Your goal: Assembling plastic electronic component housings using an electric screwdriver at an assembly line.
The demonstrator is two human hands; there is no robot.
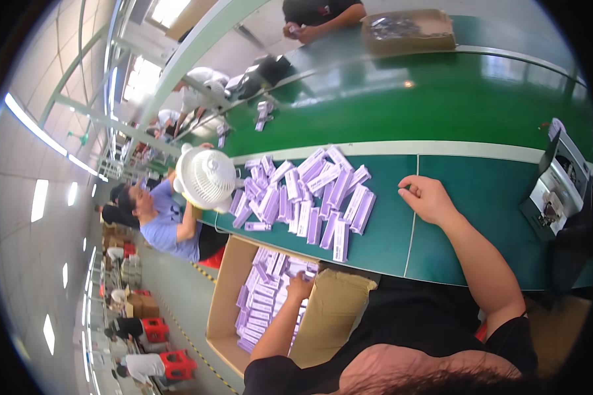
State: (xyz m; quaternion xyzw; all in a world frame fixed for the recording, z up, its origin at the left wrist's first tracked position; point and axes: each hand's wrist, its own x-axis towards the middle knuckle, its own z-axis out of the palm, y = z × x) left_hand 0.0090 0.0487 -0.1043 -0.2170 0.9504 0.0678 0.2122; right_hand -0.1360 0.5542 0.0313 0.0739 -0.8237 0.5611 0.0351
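My left hand (301,286) reaches into an open cardboard carton (221,289) beside the table. Its fingers are closed at a small purple-and-white box near the carton's rim, partly hidden by the hand. Many slim purple-and-white boxes (260,306) lie in that carton, some in rows and others loose. Over the green tabletop (481,243), my right hand (430,199) has its fingers curled in, with nothing visible in them. To its left, a loose heap of the same slim boxes (323,191) is spread on the table, several lying across one another.
A white round fan (207,176) stands past the heap, near a person in a blue shirt (165,214). Beyond a pale rail runs a green conveyor belt (402,99). Across it are another person's hands and a shallow carton (408,33). At right stands an open dark box (557,187).
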